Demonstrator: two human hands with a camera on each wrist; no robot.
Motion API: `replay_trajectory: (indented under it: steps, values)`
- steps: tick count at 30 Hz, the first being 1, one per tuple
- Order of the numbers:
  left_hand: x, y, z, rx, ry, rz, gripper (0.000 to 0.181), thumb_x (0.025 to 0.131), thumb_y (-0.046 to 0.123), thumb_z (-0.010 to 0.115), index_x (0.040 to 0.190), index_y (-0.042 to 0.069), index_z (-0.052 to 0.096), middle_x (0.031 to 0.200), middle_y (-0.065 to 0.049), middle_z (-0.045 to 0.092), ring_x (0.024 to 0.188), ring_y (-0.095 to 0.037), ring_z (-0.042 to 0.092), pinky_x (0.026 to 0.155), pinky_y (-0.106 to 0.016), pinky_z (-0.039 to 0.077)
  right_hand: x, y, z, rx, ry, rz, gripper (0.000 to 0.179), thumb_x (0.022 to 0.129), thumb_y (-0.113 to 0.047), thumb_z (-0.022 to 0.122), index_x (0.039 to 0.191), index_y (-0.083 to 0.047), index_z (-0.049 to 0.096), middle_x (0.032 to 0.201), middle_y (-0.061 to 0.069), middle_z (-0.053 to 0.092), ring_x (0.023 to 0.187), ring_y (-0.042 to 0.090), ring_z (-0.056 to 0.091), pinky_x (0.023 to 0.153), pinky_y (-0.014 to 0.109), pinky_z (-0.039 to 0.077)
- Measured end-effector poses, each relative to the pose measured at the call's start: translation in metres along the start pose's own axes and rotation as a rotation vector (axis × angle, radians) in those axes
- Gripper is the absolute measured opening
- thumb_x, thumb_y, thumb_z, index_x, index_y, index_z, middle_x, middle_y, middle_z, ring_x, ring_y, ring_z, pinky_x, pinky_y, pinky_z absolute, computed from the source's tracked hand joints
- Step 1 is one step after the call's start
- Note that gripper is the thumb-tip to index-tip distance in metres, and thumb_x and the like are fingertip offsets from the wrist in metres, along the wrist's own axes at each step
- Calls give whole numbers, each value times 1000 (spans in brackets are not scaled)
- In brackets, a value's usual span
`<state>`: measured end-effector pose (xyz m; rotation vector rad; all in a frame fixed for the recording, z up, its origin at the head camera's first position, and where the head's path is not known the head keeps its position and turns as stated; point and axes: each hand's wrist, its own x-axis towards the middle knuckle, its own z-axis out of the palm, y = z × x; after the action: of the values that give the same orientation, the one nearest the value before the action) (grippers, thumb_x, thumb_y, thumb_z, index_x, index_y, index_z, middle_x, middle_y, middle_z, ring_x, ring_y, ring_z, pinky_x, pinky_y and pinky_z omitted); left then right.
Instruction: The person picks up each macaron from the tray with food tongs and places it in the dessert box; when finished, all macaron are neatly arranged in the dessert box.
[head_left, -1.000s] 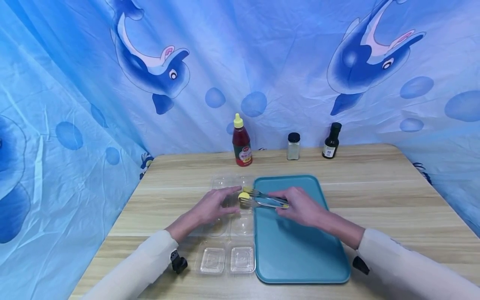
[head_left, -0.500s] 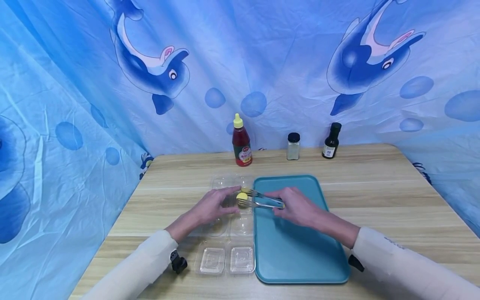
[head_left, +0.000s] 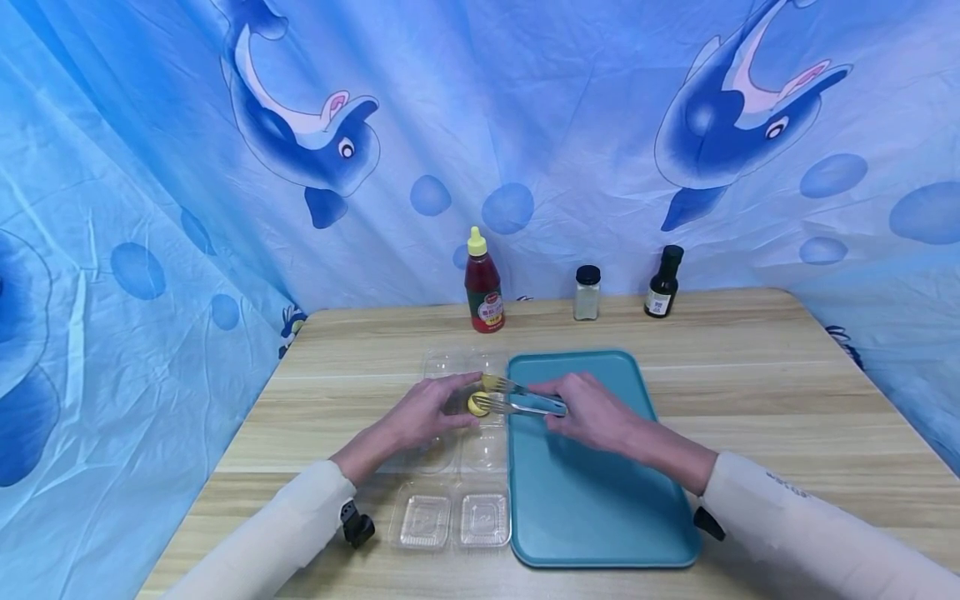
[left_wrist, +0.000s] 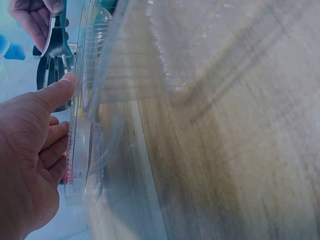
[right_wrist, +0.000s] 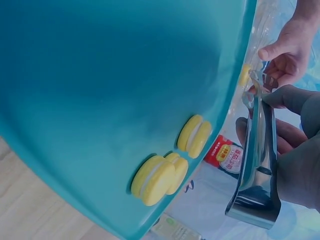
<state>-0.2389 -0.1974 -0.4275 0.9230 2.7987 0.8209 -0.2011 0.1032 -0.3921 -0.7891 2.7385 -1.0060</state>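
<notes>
Yellow cookie [head_left: 477, 405] is at the clear box [left_wrist: 79, 162], by the tongs [right_wrist: 270, 155]. Right hand [head_left: 594, 410] grips those; left hand [head_left: 424, 410], fingers apart, touches the box. Squeezing hard could crack the cookie.

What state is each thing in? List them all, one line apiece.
Tongs: ends apart
Right hand: gripping the tongs
Clear plastic container: open
Left hand: at the container, thumb and index finger apart
Yellow macaron: at the tongs' ends; gripped or not, unclear
Blue tray: flat, holding three yellow macarons
Red sauce squeeze bottle: upright, capped
Black-lidded jar: upright, closed
Dark bottle: upright, capped
Dolphin curtain: hanging, creased
</notes>
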Motion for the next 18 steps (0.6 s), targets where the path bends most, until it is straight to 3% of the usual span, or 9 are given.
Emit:
replay_trajectory:
  steps: [18]
  values:
    - [1, 2, -1, 27, -6, -3, 80, 90, 31, 87, 157, 7, 51, 153, -11, 59, 142, -31, 54, 120, -48, 43, 8, -13, -4, -58, -38, 10, 55, 91, 0, 80, 144, -1, 65, 74, 1, 60, 48, 10, 49, 43, 19, 37]
